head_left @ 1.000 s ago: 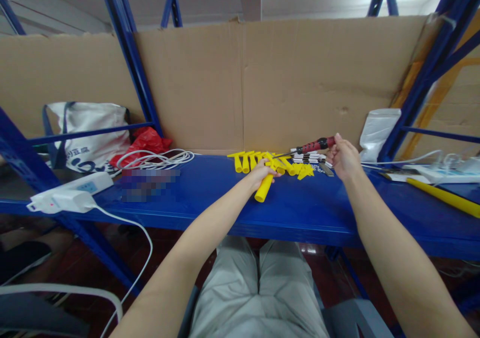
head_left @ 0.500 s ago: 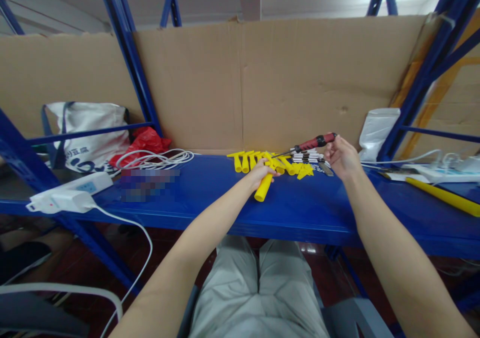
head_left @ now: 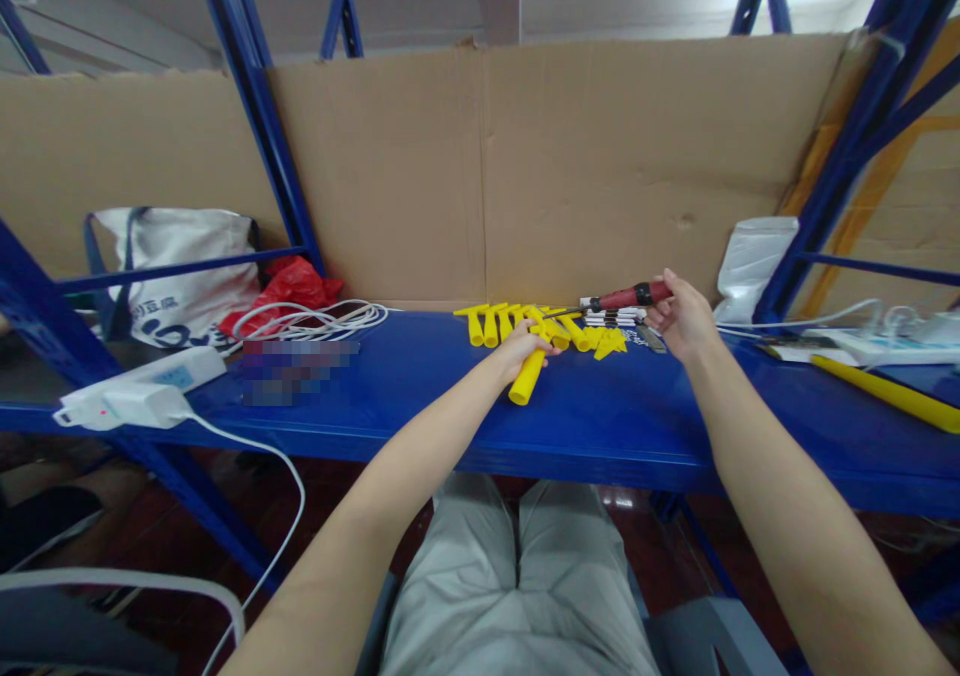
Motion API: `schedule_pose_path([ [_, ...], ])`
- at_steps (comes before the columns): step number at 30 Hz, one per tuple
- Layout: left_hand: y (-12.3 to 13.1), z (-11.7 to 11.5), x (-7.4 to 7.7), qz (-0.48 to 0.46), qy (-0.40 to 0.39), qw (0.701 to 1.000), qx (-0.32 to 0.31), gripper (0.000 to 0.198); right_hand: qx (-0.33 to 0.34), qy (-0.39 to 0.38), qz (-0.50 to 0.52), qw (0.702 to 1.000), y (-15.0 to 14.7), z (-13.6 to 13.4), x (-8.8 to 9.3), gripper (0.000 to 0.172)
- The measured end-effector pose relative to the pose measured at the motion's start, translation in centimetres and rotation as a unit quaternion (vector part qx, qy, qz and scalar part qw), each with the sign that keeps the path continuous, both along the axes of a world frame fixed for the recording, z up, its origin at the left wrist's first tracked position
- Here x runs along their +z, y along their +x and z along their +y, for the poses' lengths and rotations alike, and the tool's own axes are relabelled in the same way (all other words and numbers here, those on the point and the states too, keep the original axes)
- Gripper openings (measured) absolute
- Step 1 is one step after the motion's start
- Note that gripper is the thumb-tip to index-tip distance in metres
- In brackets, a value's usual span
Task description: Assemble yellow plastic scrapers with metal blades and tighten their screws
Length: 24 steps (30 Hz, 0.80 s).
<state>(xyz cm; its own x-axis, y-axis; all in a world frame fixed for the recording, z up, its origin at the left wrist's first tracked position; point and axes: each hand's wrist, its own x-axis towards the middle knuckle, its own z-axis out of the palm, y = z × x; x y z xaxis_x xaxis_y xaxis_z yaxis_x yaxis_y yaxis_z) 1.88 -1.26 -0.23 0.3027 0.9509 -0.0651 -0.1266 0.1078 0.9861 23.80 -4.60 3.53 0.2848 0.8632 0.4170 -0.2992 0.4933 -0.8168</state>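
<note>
My left hand (head_left: 519, 349) is closed around a yellow plastic handle (head_left: 527, 378), whose thick round end points toward me. In my right hand (head_left: 684, 316) the fingers grip the rear end of a red and black screwdriver (head_left: 624, 297). Its shaft reaches left to the head of the yellow handle, though the exact contact at the tip is too small to tell. Behind my left hand stands a row of several similar yellow handles (head_left: 491, 328). Small yellow pieces (head_left: 607, 341) and a stack of white-and-black strips (head_left: 611, 316) lie below the screwdriver.
A blue shelf top (head_left: 420, 386) runs across, backed by cardboard (head_left: 585, 166). To the left are a white power strip (head_left: 150, 386), coiled white cable (head_left: 337, 321), a red plastic bag (head_left: 289, 288) and a cloth bag (head_left: 180, 256). At right sit a white pouch (head_left: 754, 266) and a yellow-edged object (head_left: 885, 393).
The screwdriver has tipped to a flatter angle, its rear end lower. My right hand has shifted slightly, with its fingers further round the grip. My left hand stays in place.
</note>
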Motion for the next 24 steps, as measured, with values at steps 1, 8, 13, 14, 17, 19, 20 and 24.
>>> schedule_pose_path([
  [1, 0.01, 0.03, -0.02, -0.002, 0.001, 1.0, 0.0, 0.072, 0.002, 0.002, -0.005, 1.0, 0.01, 0.01, -0.03, 0.038],
  [8, 0.09, 0.71, -0.64, -0.002, 0.013, 1.0, 0.01, 0.07, 0.008, 0.01, -0.012, 1.0, -0.16, -0.31, 0.24, 0.031],
  [13, 0.12, 0.67, -0.72, 0.001, 0.013, 1.0, 0.007, 0.072, 0.015, 0.017, -0.012, 1.0, -0.16, -0.33, 0.22, 0.031],
  [14, 0.11, 0.57, -0.68, 0.001, 0.011, 1.0, 0.005, 0.071, 0.01, 0.019, -0.01, 1.0, -0.09, -0.23, 0.16, 0.033],
  [17, 0.07, 0.24, -0.51, 0.0, 0.008, 1.0, 0.0, 0.069, -0.019, 0.025, 0.001, 1.0, 0.12, 0.13, -0.02, 0.04],
  [19, 0.06, 0.1, -0.41, -0.005, 0.007, 1.0, -0.004, 0.068, -0.03, 0.018, 0.005, 0.999, 0.2, 0.3, -0.08, 0.042],
  [20, 0.05, 0.07, -0.37, -0.007, 0.008, 1.0, -0.006, 0.068, -0.031, 0.011, 0.006, 0.999, 0.21, 0.34, -0.1, 0.043],
  [24, 0.06, 0.06, -0.25, -0.005, 0.003, 1.0, -0.005, 0.069, -0.032, -0.005, 0.012, 0.999, 0.13, 0.32, -0.15, 0.041],
])
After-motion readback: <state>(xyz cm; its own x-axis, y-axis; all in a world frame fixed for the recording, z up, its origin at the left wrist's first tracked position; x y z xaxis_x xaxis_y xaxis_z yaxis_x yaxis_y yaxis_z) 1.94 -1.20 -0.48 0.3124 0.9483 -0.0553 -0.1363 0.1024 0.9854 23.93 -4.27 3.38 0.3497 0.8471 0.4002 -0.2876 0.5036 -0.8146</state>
